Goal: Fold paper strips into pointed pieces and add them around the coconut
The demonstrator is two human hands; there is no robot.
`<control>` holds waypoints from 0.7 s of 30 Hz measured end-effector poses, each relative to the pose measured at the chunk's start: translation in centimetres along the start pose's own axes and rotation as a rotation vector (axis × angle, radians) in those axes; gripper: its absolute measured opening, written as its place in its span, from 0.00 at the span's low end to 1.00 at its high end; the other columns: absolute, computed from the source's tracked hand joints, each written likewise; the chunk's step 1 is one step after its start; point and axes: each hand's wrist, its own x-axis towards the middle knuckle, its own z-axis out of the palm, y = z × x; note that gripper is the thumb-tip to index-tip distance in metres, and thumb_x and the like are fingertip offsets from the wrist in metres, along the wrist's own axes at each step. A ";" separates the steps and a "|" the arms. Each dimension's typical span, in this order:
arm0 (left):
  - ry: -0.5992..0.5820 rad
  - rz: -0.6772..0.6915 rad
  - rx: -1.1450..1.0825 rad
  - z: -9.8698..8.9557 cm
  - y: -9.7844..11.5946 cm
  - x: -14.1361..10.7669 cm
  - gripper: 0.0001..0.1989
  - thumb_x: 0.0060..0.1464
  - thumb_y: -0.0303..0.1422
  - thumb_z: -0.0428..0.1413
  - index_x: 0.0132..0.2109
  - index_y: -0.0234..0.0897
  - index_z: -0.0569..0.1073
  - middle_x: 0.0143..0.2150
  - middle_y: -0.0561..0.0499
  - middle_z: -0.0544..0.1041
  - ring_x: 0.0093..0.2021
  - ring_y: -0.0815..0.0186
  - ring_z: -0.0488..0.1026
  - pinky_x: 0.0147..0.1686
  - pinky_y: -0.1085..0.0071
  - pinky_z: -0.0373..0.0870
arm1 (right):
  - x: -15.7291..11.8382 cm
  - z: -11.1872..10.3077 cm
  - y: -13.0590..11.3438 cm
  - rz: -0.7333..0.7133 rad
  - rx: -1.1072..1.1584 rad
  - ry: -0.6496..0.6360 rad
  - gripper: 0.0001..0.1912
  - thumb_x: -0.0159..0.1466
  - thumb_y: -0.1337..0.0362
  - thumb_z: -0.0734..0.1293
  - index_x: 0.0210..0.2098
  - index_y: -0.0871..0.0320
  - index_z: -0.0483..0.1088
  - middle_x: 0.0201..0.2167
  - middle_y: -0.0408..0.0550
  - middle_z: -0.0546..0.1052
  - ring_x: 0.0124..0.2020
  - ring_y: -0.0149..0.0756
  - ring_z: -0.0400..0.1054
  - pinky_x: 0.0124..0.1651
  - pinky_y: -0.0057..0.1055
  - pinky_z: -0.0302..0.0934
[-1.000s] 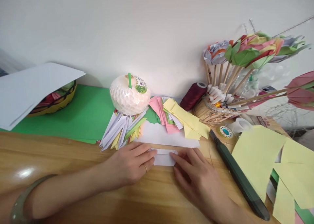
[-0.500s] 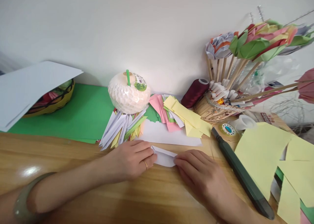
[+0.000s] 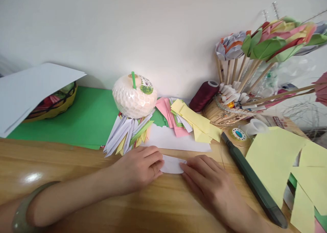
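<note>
A small white paper strip (image 3: 172,164) lies between my two hands near the middle of the wooden table. My left hand (image 3: 141,168), with a ring and a bracelet on its arm, pinches the strip's left end. The fingers of my right hand (image 3: 208,176) are closed on its right end. Just behind my left hand is a bundle of folded white, yellow and green paper pieces (image 3: 125,132). A larger white sheet (image 3: 176,142) lies behind the strip, with yellow strips (image 3: 194,117) and pink strips (image 3: 170,115) over its back part.
A dark green cutter (image 3: 252,178) lies right of my right hand, beside yellow paper (image 3: 273,158). Behind stand a wrapped coconut (image 3: 134,96), a maroon thread spool (image 3: 203,96) and a holder (image 3: 222,113) of paper flowers. Green sheets (image 3: 89,117) and a basket (image 3: 56,107) are at left.
The raised fold along the strip's back edge has gone down, and the strip now looks flat. My left hand's fingers have curled in more. The view has shifted slightly.
</note>
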 end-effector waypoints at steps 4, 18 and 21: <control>0.027 -0.053 -0.157 -0.1 -0.6 0.1 0.10 0.62 0.29 0.50 0.36 0.32 0.74 0.33 0.48 0.74 0.36 0.65 0.69 0.33 0.70 0.71 | -0.1 0.3 0.4 0.043 0.065 0.007 0.10 0.67 0.69 0.59 0.41 0.58 0.71 0.32 0.49 0.73 0.33 0.37 0.68 0.33 0.33 0.64; 0.032 -0.301 -0.388 -0.2 -0.6 0.0 0.04 0.54 0.25 0.58 0.31 0.37 0.74 0.34 0.51 0.78 0.49 0.60 0.68 0.45 0.63 0.71 | 0.3 0.3 -0.1 0.149 0.111 -0.015 0.11 0.67 0.66 0.58 0.31 0.56 0.69 0.28 0.46 0.71 0.30 0.35 0.66 0.31 0.30 0.61; 0.028 -0.346 -0.435 -0.1 -0.5 0.2 0.05 0.56 0.26 0.56 0.32 0.37 0.74 0.33 0.51 0.77 0.47 0.61 0.68 0.46 0.62 0.71 | 0.3 0.5 -0.2 0.189 0.144 0.005 0.12 0.67 0.66 0.58 0.30 0.56 0.68 0.28 0.47 0.71 0.30 0.35 0.66 0.31 0.30 0.61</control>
